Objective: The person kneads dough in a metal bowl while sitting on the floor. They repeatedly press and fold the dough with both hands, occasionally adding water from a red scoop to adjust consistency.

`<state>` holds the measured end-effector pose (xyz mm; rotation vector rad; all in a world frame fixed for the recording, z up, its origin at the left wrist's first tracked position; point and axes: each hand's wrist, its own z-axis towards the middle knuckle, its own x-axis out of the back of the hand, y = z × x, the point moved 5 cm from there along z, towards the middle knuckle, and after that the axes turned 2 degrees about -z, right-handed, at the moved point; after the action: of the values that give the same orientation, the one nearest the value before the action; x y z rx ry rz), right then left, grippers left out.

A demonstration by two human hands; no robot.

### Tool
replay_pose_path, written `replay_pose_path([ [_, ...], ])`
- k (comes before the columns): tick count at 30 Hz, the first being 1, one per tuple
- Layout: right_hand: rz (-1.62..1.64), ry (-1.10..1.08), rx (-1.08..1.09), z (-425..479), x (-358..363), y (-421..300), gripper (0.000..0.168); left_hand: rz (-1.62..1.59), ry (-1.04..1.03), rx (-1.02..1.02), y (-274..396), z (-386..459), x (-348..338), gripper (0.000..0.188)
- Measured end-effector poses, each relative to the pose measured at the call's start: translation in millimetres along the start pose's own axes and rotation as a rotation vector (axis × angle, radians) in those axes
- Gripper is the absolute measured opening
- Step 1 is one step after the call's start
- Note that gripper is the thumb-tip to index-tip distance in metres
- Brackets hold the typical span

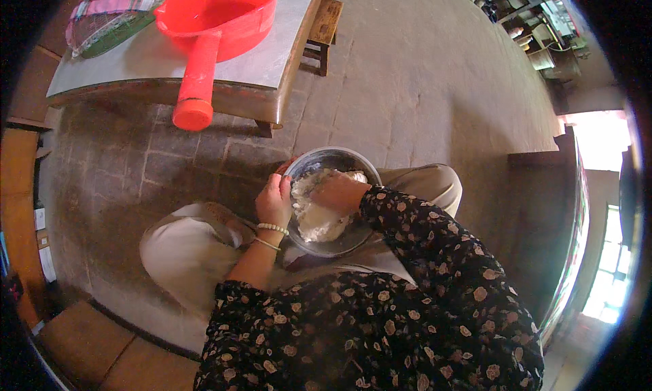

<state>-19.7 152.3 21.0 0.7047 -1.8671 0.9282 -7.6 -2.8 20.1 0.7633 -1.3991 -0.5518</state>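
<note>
A round metal bowl point(352, 246) rests in my lap between my knees. Pale, floury dough point(318, 223) lies inside it, with crumbly bits along its left side. My left hand point(274, 200), with beaded bracelets at the wrist, grips the bowl's left rim, thumb side up. Inside the bowl, my right hand point(338, 191) presses on the dough; its fingers are partly hidden, so whether they close on any dough cannot be told.
Ahead on the left, a red plastic dipper point(219, 29) stands on a table point(249, 77), its handle jutting past the edge. Beside it is a mesh food cover point(117, 32) with plaid cloth. A wooden stool point(326, 21) stands behind the table's right side.
</note>
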Motion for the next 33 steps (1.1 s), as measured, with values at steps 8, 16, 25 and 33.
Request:
replay_pose_path([
  [8, -0.225, 0.197, -0.015, 0, 22, -11, 0.027, -0.007, 0.035, -0.122, -3, -1, 1, 0.022],
  [16, -0.164, 0.351, -0.142, -11, 43, -12, 0.021, 0.045, -0.021, -0.103, 6, 6, 4, 0.023],
  [25, 0.008, 0.102, -0.215, -38, 23, -28, 0.031, 0.105, -0.094, 0.017, 7, 3, 7, 0.021],
  [33, 0.049, 0.124, -0.246, -23, 22, -7, 0.029, -0.016, 0.003, -0.166, 25, 6, 20, 0.022],
])
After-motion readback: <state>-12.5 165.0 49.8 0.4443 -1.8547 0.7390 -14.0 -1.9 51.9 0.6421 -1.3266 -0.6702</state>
